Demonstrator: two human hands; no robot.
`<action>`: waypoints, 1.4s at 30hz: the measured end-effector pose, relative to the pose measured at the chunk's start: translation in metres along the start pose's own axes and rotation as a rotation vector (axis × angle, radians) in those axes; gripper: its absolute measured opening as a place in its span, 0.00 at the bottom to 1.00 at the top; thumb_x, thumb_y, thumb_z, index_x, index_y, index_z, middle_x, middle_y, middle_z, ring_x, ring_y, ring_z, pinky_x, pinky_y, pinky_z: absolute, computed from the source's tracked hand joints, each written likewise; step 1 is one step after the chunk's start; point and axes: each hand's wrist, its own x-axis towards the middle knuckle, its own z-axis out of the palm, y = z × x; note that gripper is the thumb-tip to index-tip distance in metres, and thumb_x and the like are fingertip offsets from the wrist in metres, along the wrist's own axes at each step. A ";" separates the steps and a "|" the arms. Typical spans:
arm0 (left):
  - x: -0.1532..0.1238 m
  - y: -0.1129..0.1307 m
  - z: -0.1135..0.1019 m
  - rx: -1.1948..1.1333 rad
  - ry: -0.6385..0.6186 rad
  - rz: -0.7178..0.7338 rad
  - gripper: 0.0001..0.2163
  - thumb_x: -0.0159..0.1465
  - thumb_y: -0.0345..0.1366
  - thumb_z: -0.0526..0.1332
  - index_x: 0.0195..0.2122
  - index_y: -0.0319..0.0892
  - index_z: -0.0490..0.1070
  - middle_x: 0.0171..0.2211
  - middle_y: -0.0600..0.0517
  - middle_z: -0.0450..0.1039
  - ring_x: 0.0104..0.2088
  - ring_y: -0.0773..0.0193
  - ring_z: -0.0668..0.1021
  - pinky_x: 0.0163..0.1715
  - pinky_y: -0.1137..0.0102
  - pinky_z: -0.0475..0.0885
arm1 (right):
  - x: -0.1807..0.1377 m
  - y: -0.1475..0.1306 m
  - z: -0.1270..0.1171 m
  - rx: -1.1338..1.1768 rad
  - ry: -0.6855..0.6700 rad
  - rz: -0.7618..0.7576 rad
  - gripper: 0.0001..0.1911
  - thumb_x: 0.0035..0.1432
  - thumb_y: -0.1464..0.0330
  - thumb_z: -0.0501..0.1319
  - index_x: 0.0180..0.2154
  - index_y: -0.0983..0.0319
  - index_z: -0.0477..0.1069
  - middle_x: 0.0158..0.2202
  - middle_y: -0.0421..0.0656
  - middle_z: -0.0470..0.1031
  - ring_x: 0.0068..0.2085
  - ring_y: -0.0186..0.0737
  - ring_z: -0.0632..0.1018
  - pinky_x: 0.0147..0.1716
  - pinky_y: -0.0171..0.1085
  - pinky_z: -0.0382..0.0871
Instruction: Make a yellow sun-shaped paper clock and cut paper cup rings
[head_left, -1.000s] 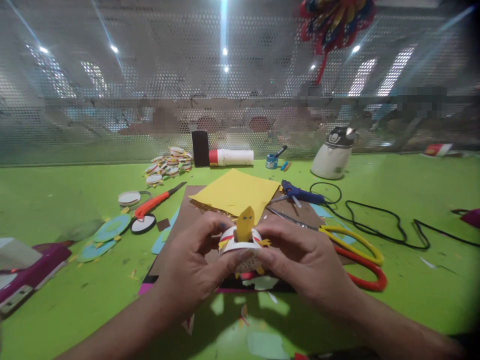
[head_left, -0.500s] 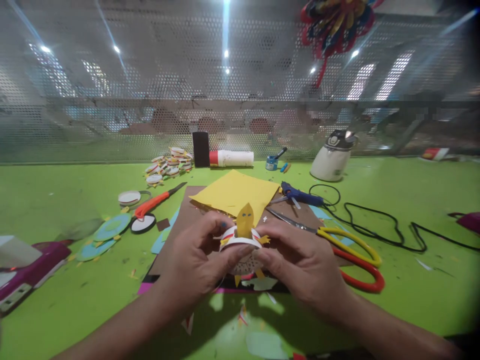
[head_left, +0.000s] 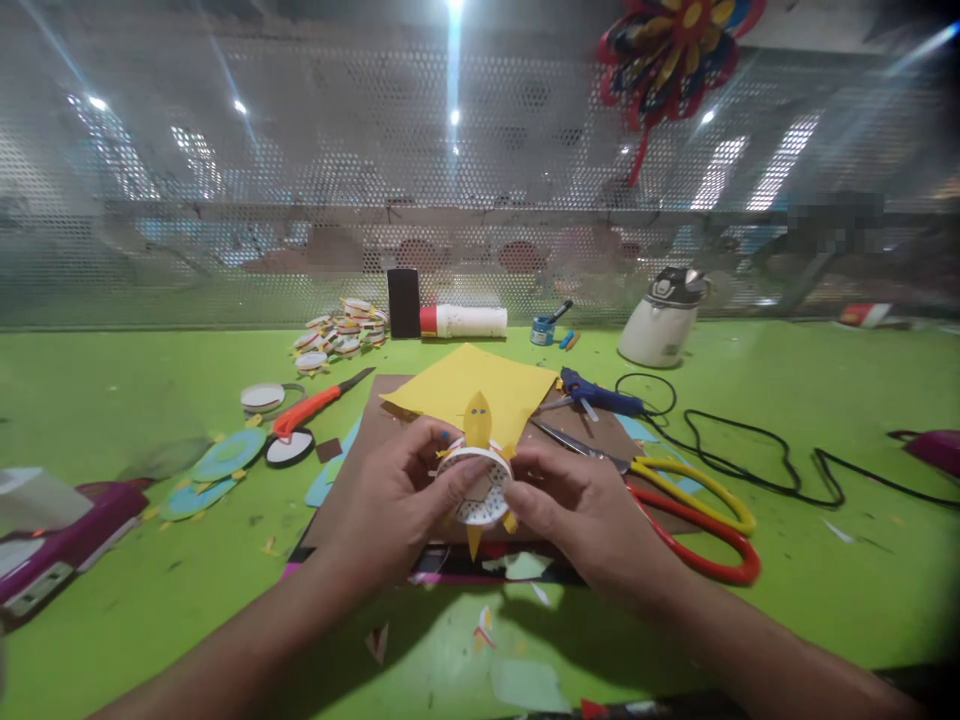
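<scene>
Between my two hands is a small paper turtle (head_left: 489,502) with a round white, speckled shell and yellow head, feet and tail. Its head, with two blue eyes, points away from me. My left hand (head_left: 401,495) grips the left rim, thumb lying across the shell. On the right edge, my right hand (head_left: 577,505) pinches the turtle between thumb and fingers. Beneath it lies a brown board (head_left: 352,470) with a yellow paper sheet (head_left: 469,385) on top. Scissors (head_left: 694,510) with yellow and red handles rest beside my right hand.
A blue glue gun (head_left: 604,392) with a black cord lies at right. An orange-handled knife (head_left: 311,408) and blue paper rings (head_left: 229,455) are left. At the back stand a pile of small turtles (head_left: 345,335), a phone (head_left: 403,303), a blue jar (head_left: 542,331) and a kettle (head_left: 658,325).
The turtle has tilted so its speckled round top faces me more fully, and its tail shows below. Both hands keep hold of it. The view has shifted slightly.
</scene>
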 end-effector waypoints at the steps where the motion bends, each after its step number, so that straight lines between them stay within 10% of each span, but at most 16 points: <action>1: 0.000 0.000 -0.001 -0.004 0.008 -0.004 0.15 0.56 0.47 0.67 0.33 0.40 0.69 0.28 0.52 0.75 0.28 0.64 0.77 0.27 0.72 0.72 | 0.000 0.000 0.000 -0.006 -0.003 0.009 0.13 0.57 0.60 0.64 0.38 0.63 0.74 0.34 0.44 0.75 0.34 0.38 0.76 0.35 0.38 0.75; 26: 0.007 -0.007 -0.002 -0.096 -0.051 -0.106 0.15 0.55 0.45 0.69 0.34 0.39 0.73 0.30 0.52 0.77 0.32 0.62 0.78 0.32 0.71 0.71 | 0.005 0.005 -0.001 0.004 0.033 0.133 0.16 0.55 0.56 0.65 0.35 0.64 0.76 0.31 0.41 0.74 0.31 0.35 0.73 0.31 0.34 0.69; 35: 0.007 -0.009 -0.005 -0.349 -0.176 -0.170 0.17 0.56 0.37 0.69 0.46 0.38 0.74 0.45 0.43 0.78 0.41 0.58 0.80 0.45 0.66 0.74 | 0.014 0.017 -0.008 0.281 0.048 0.198 0.16 0.51 0.57 0.69 0.35 0.63 0.77 0.27 0.39 0.72 0.30 0.33 0.73 0.33 0.36 0.70; 42: 0.014 -0.016 -0.015 -0.375 -0.048 -0.199 0.10 0.59 0.33 0.65 0.42 0.37 0.75 0.41 0.43 0.79 0.37 0.62 0.80 0.35 0.71 0.77 | 0.021 0.024 -0.013 0.286 0.048 0.172 0.17 0.51 0.58 0.69 0.34 0.66 0.78 0.30 0.43 0.73 0.32 0.33 0.72 0.31 0.32 0.69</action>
